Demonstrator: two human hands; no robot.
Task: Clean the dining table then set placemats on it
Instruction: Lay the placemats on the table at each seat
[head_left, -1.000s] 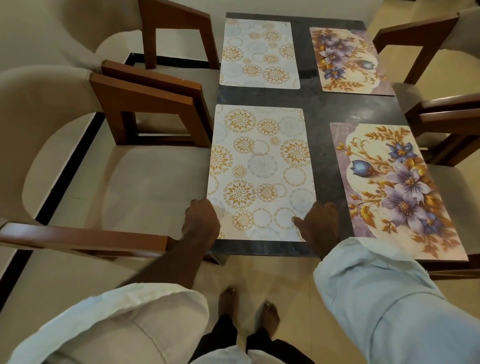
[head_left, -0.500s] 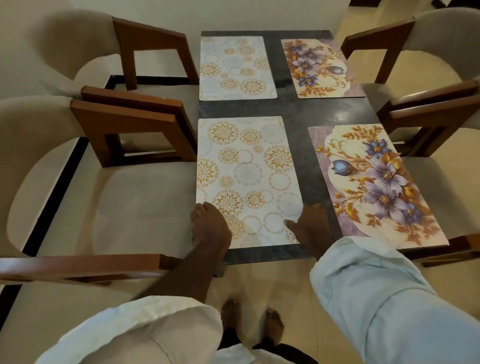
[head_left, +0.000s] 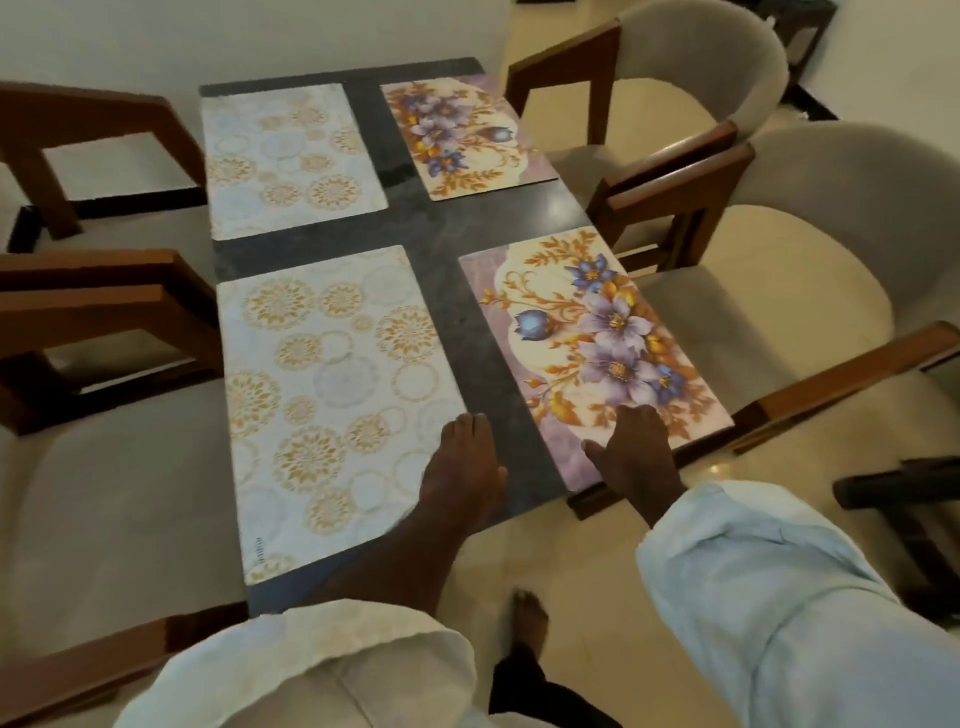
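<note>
Fingers (head_left: 464, 425) of the left hand (head_left: 462, 467) lie straight and flat at the right edge of the near medallion placemat (head_left: 332, 395), gripping nothing. The right hand (head_left: 636, 460) presses its extended fingers on the near corner of the near floral placemat (head_left: 597, 332). With the far medallion placemat (head_left: 291, 156) and far floral placemat (head_left: 457, 135), four lie on the dark desk (head_left: 441, 228), so setting looks nearly done, with only squaring left. All are thin, flat rectangles, seemingly smooth. The desk top resembles polished stone, and no crumbs show.
</note>
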